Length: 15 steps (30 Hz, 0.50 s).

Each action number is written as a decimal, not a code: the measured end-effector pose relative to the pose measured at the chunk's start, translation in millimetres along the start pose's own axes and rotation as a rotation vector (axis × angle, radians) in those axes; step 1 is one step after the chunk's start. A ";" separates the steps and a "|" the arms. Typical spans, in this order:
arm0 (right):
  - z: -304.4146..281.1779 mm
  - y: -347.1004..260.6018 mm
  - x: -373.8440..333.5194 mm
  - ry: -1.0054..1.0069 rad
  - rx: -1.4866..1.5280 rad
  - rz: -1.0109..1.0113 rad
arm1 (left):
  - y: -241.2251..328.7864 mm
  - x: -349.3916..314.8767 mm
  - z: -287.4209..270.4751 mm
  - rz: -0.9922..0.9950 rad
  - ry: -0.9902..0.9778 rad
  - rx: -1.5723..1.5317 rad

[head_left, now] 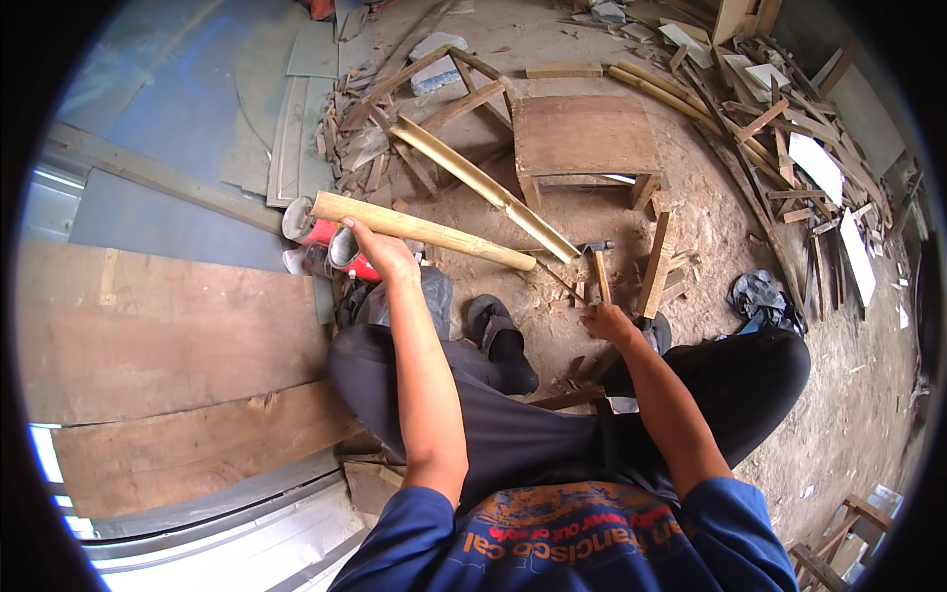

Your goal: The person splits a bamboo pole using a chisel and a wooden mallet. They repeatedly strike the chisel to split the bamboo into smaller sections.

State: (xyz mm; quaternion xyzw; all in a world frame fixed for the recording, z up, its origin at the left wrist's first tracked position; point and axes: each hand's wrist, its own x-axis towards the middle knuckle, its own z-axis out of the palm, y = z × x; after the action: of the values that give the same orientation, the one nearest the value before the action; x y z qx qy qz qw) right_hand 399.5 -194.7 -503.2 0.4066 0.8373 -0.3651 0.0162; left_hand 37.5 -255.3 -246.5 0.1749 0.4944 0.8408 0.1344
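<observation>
My left hand (pixel 383 252) is closed round a length of bamboo (pixel 434 233), which slants down to the right in front of me. My right hand (pixel 610 323) is closed on a thin, dark, blade-like tool (pixel 564 284); its far tip reaches the bamboo's right end. The handle of that tool is hidden in my fist. Just beyond my right fingers lies a hammer (pixel 601 271) with a wooden handle and dark head. A split half of bamboo (pixel 473 178), hollow side showing, lies farther off, its near end close to the hammer head.
A low wooden stool (pixel 587 138) stands ahead, beside a wooden frame (pixel 454 94). Wood scraps (pixel 789 128) pile up at right, near a dark plastic bag (pixel 764 301). Red cans (pixel 350 259) sit by my left hand. Wide boards (pixel 168 345) fill the left.
</observation>
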 end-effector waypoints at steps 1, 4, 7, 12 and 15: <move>2.4 0.0 0.4 0.010 -0.012 -0.014 | 0.7 -0.2 -0.7 0.009 -0.002 0.000; 5.8 -1.1 1.1 0.024 -0.038 -0.041 | -3.5 7.9 -6.9 0.052 0.016 -0.018; 3.5 -4.3 -0.3 0.019 -0.049 -0.038 | -2.8 3.7 -4.5 0.051 0.026 -0.034; 3.1 -2.1 -1.4 0.045 -0.022 -0.030 | 3.6 -3.2 6.4 0.057 0.017 -0.021; 2.8 -2.8 -2.1 0.034 0.006 -0.004 | 6.8 -6.9 10.9 0.038 0.047 -0.048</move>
State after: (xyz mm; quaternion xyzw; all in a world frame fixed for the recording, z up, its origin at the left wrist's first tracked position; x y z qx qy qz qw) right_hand 398.3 -199.0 -502.9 0.4111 0.8372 -0.3606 0.0002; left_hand 48.0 -252.8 -236.7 0.1612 0.4738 0.8586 0.1107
